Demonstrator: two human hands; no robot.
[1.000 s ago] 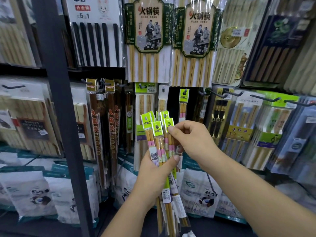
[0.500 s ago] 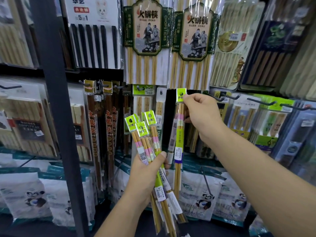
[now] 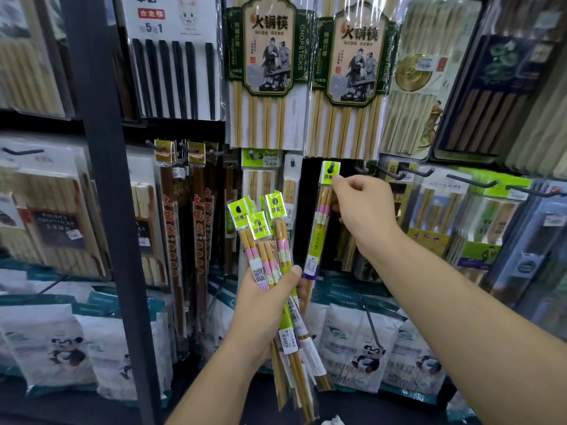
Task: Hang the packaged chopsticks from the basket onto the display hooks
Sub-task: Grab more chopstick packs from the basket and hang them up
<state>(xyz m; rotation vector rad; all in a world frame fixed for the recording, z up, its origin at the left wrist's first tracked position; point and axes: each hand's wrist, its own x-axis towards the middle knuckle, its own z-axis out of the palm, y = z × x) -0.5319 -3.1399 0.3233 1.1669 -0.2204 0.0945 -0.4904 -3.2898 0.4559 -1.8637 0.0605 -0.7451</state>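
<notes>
My left hand (image 3: 264, 305) grips a bundle of chopstick packs (image 3: 270, 240) with lime-green header cards and pink bands, fanned upward at centre. My right hand (image 3: 365, 207) pinches the green header of a single chopstick pack (image 3: 319, 231), which hangs down in front of the dark panel. Its header hole sits over a dark display hook (image 3: 330, 168). The basket is out of view.
Large hotpot chopstick packs (image 3: 267, 72) hang above. Dark wooden chopsticks (image 3: 175, 228) hang to the left beside a black upright post (image 3: 104, 179). Bare hooks (image 3: 395, 173) with other packs stand to the right. Panda-printed bags (image 3: 365, 348) line the shelf below.
My right hand drew one pack out of the bundle, raised it up and to the right, and set its header on the hook. My left hand lowered slightly with the rest.
</notes>
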